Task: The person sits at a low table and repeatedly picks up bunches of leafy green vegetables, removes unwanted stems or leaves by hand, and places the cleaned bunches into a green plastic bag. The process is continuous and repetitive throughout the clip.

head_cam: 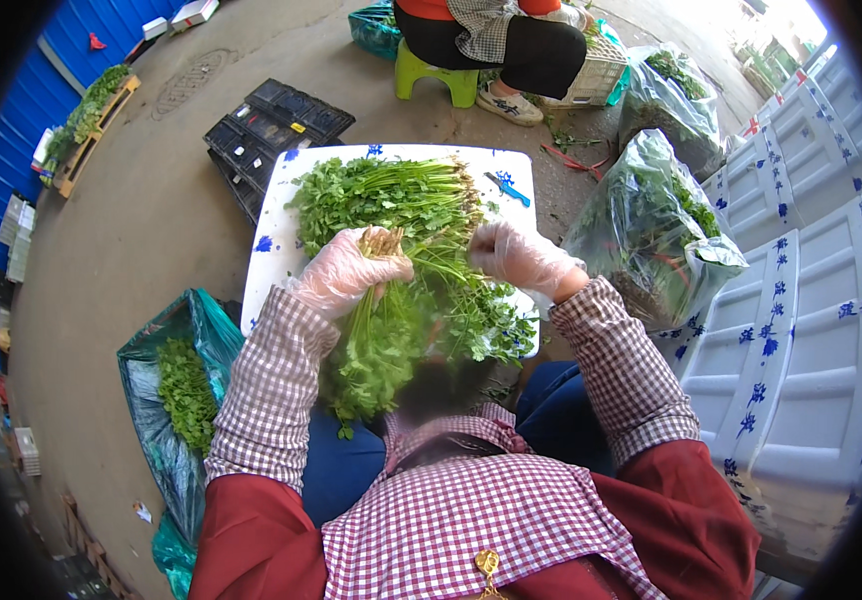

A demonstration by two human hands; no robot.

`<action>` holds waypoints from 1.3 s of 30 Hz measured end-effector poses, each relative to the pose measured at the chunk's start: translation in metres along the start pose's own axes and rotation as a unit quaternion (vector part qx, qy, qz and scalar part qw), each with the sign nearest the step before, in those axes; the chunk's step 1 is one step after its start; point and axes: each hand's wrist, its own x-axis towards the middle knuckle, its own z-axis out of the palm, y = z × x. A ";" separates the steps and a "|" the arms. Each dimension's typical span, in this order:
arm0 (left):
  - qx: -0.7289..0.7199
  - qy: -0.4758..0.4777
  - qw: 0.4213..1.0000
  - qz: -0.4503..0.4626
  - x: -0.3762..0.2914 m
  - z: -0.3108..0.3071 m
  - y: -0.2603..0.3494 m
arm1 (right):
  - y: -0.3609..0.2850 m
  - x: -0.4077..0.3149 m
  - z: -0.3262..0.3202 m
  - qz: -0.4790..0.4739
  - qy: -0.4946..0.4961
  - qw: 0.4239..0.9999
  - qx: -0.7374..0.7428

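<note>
My left hand [360,270], in a thin clear plastic glove, grips a bunch of leafy coriander [378,349] just below its pale root ends. The leaves of that bunch hang down over my lap. My right hand [513,255], gloved the same way, is curled beside loose green stems; whether any are pinched in its fingers is hidden. Under and beyond both hands, a pile of coriander [378,195] covers much of a white foam board [270,270], roots pointing right. A blue-handled knife [510,189] lies at the board's far right corner.
At left stands a container lined with green plastic [213,330], with greens inside. Black crates [273,124] lie beyond the board. Bags of greens [648,232] and white foam boxes [768,360] line the right. Ahead, another person sits on a green stool [431,75].
</note>
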 end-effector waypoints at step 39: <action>-0.009 -0.094 0.992 -0.083 -0.002 0.010 0.003 | -0.044 -0.003 -0.014 -0.001 -0.011 0.997 0.070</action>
